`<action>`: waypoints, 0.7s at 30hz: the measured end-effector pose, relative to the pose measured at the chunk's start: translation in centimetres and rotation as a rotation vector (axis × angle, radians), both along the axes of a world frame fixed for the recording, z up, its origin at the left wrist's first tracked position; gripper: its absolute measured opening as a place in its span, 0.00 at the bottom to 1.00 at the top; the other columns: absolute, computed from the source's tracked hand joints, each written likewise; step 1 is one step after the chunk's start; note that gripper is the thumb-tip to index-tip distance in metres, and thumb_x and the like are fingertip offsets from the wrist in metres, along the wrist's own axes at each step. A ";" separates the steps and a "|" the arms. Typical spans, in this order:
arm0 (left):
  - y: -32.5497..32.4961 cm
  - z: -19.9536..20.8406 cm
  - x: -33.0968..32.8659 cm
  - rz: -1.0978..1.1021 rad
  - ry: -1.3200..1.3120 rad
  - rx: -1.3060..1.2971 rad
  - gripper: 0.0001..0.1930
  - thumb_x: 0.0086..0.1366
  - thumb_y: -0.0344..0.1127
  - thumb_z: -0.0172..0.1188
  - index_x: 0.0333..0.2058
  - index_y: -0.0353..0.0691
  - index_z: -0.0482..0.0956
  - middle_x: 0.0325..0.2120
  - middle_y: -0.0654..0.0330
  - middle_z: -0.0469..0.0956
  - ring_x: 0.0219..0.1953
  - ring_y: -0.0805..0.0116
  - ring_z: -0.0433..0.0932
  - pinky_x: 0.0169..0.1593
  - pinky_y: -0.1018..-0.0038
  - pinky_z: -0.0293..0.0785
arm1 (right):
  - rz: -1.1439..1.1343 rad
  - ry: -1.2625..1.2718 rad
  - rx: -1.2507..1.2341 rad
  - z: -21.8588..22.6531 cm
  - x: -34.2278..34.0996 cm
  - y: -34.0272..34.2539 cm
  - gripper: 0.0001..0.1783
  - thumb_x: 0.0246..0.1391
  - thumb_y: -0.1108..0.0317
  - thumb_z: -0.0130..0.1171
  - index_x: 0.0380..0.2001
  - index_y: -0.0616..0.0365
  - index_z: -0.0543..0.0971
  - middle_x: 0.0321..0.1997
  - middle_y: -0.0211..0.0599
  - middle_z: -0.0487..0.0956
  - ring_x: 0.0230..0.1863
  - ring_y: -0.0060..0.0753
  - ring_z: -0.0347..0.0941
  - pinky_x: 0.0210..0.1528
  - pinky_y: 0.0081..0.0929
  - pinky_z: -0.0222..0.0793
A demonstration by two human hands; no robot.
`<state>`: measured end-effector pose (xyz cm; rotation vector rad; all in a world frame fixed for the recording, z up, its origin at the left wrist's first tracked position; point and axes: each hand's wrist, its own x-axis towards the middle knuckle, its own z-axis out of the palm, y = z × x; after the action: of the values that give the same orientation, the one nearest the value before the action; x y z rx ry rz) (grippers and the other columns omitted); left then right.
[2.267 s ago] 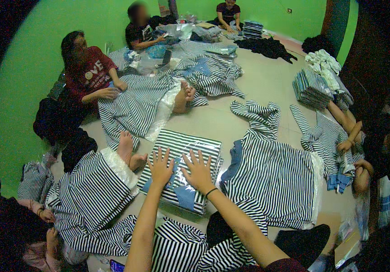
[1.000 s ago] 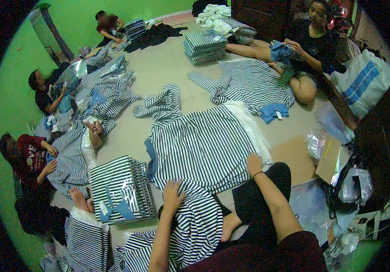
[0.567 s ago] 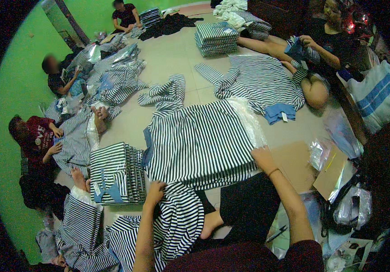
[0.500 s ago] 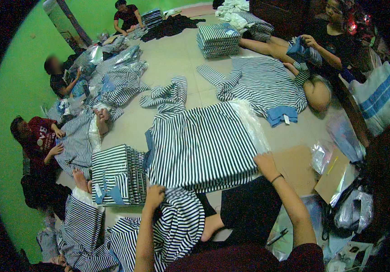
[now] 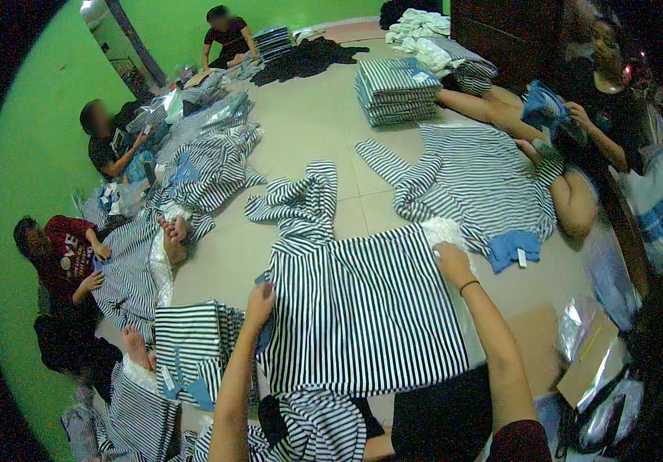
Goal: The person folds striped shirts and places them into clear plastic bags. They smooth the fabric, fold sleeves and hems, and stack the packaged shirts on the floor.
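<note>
A black-and-white striped shirt (image 5: 362,316) with a blue collar lies spread in front of me, over my lap at its near edge. At its left side, by the collar, my left hand (image 5: 260,302) is closed on the shirt's edge. On the far right corner, where the white lace hem (image 5: 441,231) shows, my right hand (image 5: 452,266) pinches the cloth. One sleeve (image 5: 301,204) lies bunched beyond the far edge. Left of my left forearm stands a stack of folded striped shirts (image 5: 193,335) with blue collars, and more striped cloth (image 5: 316,423) is heaped by my legs.
Another striped shirt (image 5: 485,173) lies spread at the far right beside a seated person (image 5: 609,123). Behind it stands a folded-shirt stack (image 5: 397,92). Several people sit along the green wall among garments (image 5: 200,162). Cardboard and clear plastic bags (image 5: 597,362) lie at right.
My left hand has moved from the near-left cloth up to the shirt's collar side. The right hand has moved along the hem to the far corner. The view has shifted.
</note>
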<state>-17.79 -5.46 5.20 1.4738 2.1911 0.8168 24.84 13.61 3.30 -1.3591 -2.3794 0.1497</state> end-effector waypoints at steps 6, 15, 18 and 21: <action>7.6 -3.6 -1.2 0.240 0.206 0.036 0.17 0.50 0.38 0.54 0.37 0.34 0.70 0.34 0.50 0.70 0.40 0.56 0.67 0.44 0.66 0.62 | 0.129 -0.007 0.012 -2.6 -4.0 6.8 0.11 0.33 0.67 0.58 0.26 0.53 0.73 0.29 0.35 0.73 0.37 0.36 0.68 0.44 0.35 0.56; 8.0 -4.6 -1.9 0.349 0.204 0.195 0.13 0.57 0.39 0.47 0.32 0.33 0.70 0.27 0.49 0.71 0.32 0.54 0.70 0.37 0.66 0.62 | 0.512 0.259 -0.035 -0.3 -1.5 9.0 0.10 0.33 0.67 0.60 0.19 0.57 0.70 0.29 0.36 0.73 0.35 0.32 0.68 0.43 0.26 0.60; 7.5 -3.9 -2.3 0.487 -0.046 0.366 0.12 0.58 0.37 0.44 0.31 0.32 0.68 0.24 0.48 0.71 0.27 0.54 0.69 0.32 0.67 0.63 | 0.210 0.585 -0.735 1.4 0.3 8.4 0.07 0.41 0.68 0.56 0.23 0.61 0.73 0.26 0.29 0.73 0.30 0.18 0.66 0.37 0.17 0.61; 7.6 -3.2 -3.0 0.499 0.037 0.522 0.11 0.60 0.36 0.41 0.30 0.32 0.66 0.21 0.47 0.70 0.25 0.54 0.70 0.29 0.67 0.63 | 0.039 0.647 -0.580 2.1 1.8 8.3 0.07 0.42 0.69 0.55 0.23 0.62 0.73 0.23 0.27 0.72 0.26 0.15 0.64 0.31 0.13 0.60</action>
<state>-20.76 2.12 1.98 1.1409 2.5372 1.6375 26.61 21.96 5.36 -1.2236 -1.8596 1.1714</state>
